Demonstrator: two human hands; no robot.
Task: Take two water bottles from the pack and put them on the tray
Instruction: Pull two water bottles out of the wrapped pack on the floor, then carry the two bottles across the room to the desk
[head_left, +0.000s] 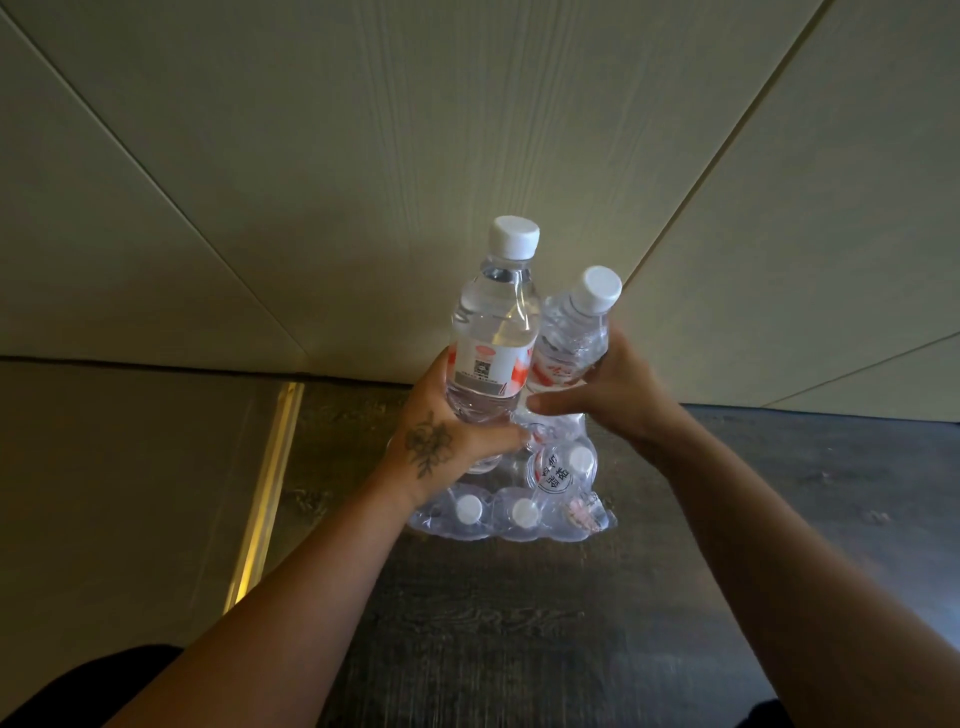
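One water bottle (493, 332) is gripped by the left hand (447, 441), another bottle (574, 338) by the right hand (608, 384), both held above the shrink-wrapped pack (519, 499).

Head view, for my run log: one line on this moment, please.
left hand: holds bottle | right hand: holds second bottle | pack: below, on floor | tray: unseen

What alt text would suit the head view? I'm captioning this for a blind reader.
A person's left hand and right hand each hold a clear water bottle, the left bottle upright, the right bottle tilted. Below them a shrink-wrapped pack of white-capped bottles sits on a dark wood-grain surface by a pale wall; no tray is visible.
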